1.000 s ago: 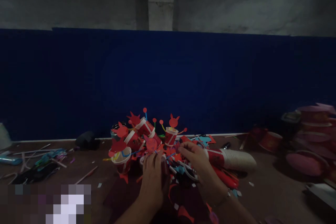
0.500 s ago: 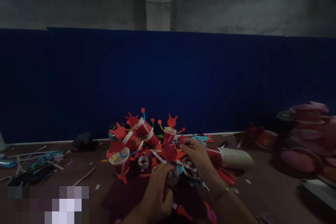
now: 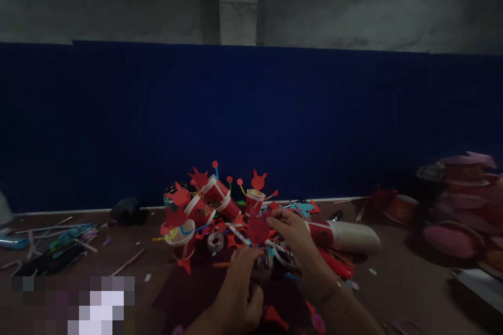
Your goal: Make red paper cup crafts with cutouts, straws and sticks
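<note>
Red cutout [image 3: 257, 231]: between your two hands, just beyond the left fingertips and just left of the right ones; blur hides its finer details.
Right hand [image 3: 294, 231]: thumb and forefinger pinched narrow on red paper [image 3: 266, 216] at the cutout's edge; I cannot tell whether that is the cutout itself or a separate piece.
Left hand [image 3: 239, 276]: fingers bent, tips at the cutout's lower edge; I cannot tell whether they grip it or merely steady it.
Handling: thin paper probably creases easily, so press lightly, brace low with the left and make small adjustments with the right.
Tape roll [image 3: 215, 242]: left of your left fingertips, looking easy for that hand to reach.
Decorated cup [image 3: 255, 201]: upright beyond your fingertips; mind its thin, disc-tipped arms.
Cup stack [image 3: 349, 236]: lying on its side, right of your right fingers; a knock might roll it.
Red scrap [image 3: 276, 319]: nearer you than either hand's fingers; lift your forearms over it.
</note>
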A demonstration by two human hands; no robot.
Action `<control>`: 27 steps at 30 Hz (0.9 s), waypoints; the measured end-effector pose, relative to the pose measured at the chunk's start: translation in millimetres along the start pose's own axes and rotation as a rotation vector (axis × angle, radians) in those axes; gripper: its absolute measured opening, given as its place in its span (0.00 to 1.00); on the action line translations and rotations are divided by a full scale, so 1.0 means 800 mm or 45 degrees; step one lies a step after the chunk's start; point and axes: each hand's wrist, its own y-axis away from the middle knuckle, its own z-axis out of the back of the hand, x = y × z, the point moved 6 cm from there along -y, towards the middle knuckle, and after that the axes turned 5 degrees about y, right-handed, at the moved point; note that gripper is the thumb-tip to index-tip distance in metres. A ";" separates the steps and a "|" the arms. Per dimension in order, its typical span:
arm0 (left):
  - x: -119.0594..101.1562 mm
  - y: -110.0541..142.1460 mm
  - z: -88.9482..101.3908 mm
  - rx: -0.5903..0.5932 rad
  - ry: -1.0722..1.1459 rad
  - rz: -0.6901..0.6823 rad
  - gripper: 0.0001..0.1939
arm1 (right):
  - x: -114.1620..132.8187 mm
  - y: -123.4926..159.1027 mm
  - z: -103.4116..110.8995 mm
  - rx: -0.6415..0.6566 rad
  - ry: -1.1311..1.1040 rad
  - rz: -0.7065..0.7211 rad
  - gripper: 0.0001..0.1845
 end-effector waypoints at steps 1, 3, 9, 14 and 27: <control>0.000 0.000 0.000 -0.004 0.003 0.000 0.31 | 0.000 0.000 0.000 -0.004 0.002 0.009 0.16; 0.002 0.000 0.000 -0.010 0.009 0.005 0.31 | 0.001 0.000 0.000 -0.006 0.001 0.022 0.16; 0.003 0.001 0.002 -0.074 -0.079 -0.046 0.31 | 0.005 0.005 -0.003 0.019 -0.043 0.024 0.12; 0.008 0.005 0.000 -0.059 -0.133 -0.019 0.31 | 0.004 0.005 -0.004 0.013 -0.099 -0.004 0.13; 0.016 0.006 -0.003 -0.024 -0.232 0.035 0.31 | 0.013 0.013 -0.007 0.062 -0.120 0.015 0.13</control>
